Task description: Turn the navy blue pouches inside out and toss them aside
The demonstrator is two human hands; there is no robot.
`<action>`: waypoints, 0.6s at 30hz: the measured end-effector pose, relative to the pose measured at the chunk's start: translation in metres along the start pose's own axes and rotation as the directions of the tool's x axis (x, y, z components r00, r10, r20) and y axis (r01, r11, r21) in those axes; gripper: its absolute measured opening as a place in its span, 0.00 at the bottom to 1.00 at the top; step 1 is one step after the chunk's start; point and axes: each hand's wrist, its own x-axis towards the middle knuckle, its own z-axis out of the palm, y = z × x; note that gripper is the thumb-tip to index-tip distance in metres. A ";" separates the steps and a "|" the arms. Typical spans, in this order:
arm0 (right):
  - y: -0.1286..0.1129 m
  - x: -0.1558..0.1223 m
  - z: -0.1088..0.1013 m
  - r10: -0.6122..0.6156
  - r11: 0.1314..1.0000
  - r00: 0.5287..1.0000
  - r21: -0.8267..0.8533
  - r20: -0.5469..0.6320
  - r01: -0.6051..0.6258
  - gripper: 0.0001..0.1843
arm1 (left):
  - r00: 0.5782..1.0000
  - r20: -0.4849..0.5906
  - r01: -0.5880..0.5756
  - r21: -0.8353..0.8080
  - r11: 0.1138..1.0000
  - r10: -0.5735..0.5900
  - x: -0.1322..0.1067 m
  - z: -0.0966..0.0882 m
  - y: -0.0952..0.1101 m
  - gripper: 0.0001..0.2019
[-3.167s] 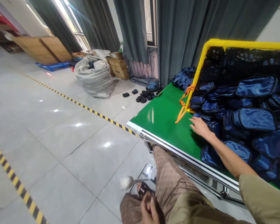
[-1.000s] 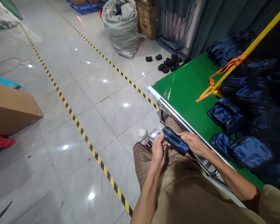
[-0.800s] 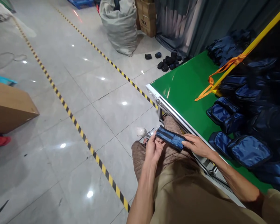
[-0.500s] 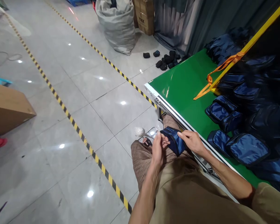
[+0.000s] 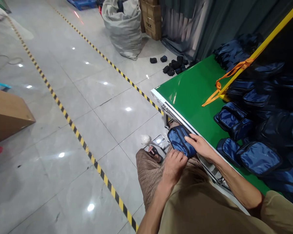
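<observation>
A small blue pouch [image 5: 179, 141] lies on my knee beside the edge of the green table [image 5: 192, 91]. My right hand [image 5: 200, 147] rests on its right end with fingers curled over it. My left hand [image 5: 174, 165] grips its near edge, fingers closed on the fabric. Many more blue pouches [image 5: 254, 126] lie heaped on the table to the right, below a yellow-framed bin [image 5: 261, 48] with an orange strap [image 5: 217, 89].
The tiled floor carries yellow-black tape lines [image 5: 70, 123]. A grey sack [image 5: 124, 27] and cardboard boxes [image 5: 151, 18] stand at the back. Small dark items [image 5: 172, 65] lie on the floor near a curtain. A brown box [image 5: 7, 113] is at left. A sandal [image 5: 155, 153] shows below my knee.
Between the earliest frame and now my right hand took a pouch off the table onto my lap. In the last second both hands turned it over and flattened it on my knee.
</observation>
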 end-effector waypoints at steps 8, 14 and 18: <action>0.018 -0.003 0.012 -0.124 0.990 0.992 -0.067 0.012 0.124 0.31 | 0.967 0.092 0.253 -0.432 0.866 -0.236 -0.016 -0.006 -0.008 0.13; 0.044 -0.012 0.016 -0.383 0.919 0.919 -0.065 0.096 0.389 0.22 | 0.667 0.303 0.349 -0.934 -0.074 -0.681 0.012 -0.026 -0.001 0.35; 0.053 -0.016 0.009 -0.393 0.906 0.900 -0.089 0.187 0.414 0.24 | 0.597 0.286 0.368 -0.928 -0.061 -0.750 0.021 -0.034 -0.003 0.31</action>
